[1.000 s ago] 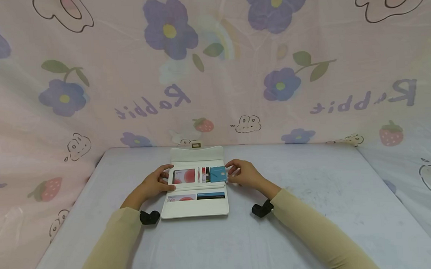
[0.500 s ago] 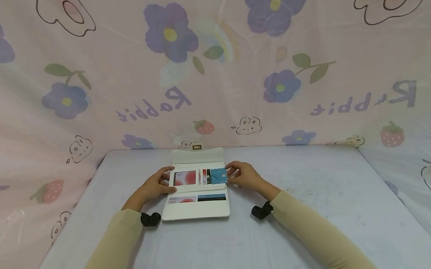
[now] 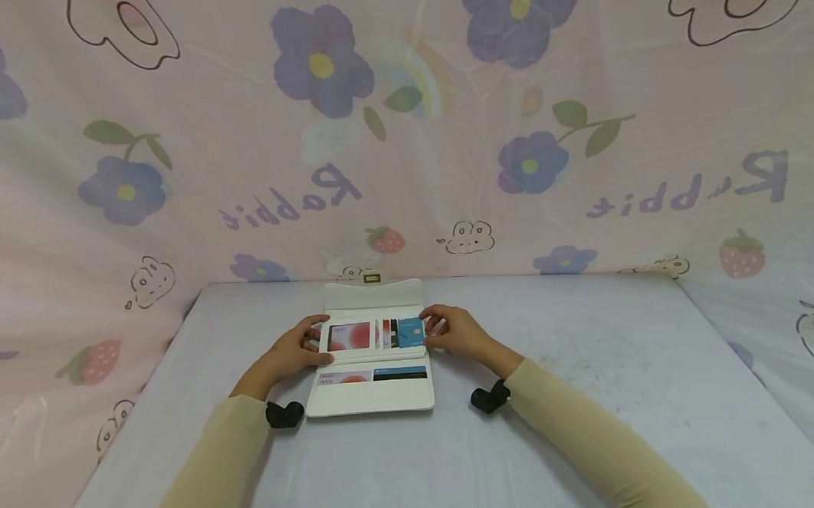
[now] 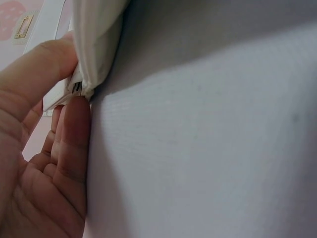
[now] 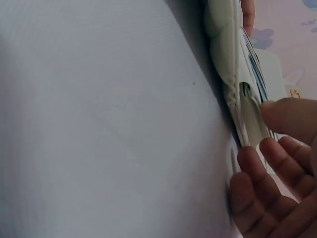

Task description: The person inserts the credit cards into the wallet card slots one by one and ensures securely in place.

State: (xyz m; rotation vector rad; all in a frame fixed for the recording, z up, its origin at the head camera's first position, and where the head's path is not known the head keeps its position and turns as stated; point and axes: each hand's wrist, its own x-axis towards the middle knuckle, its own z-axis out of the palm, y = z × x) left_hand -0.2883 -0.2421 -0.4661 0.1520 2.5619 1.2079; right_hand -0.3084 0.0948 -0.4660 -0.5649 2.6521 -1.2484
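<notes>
An unfolded white wallet (image 3: pixel 369 398) lies on the table, its inner panel holding several cards. My left hand (image 3: pixel 293 347) grips the panel's left edge; in the left wrist view the thumb (image 4: pixel 54 62) is over it and the fingers (image 4: pixel 74 144) below. A blue card (image 3: pixel 411 332) sits in the rightmost slot of the panel. My right hand (image 3: pixel 457 333) is at that card's right edge. In the right wrist view its thumb (image 5: pixel 292 116) presses against the card's edge, with the other fingers (image 5: pixel 262 183) loosely bent beside the wallet's side.
Two more cards (image 3: pixel 399 372) stick up from the wallet's near pocket. Its flap with a gold clasp (image 3: pixel 371 278) points toward the patterned curtain (image 3: pixel 430 168) behind the table. Black wrist-camera mounts (image 3: pixel 284 414) hang at both wrists over the white tabletop (image 3: pixel 592 352).
My right hand has shifted slightly left, and the blue card's right edge has slid a little farther into the wallet. The left hand keeps its hold.
</notes>
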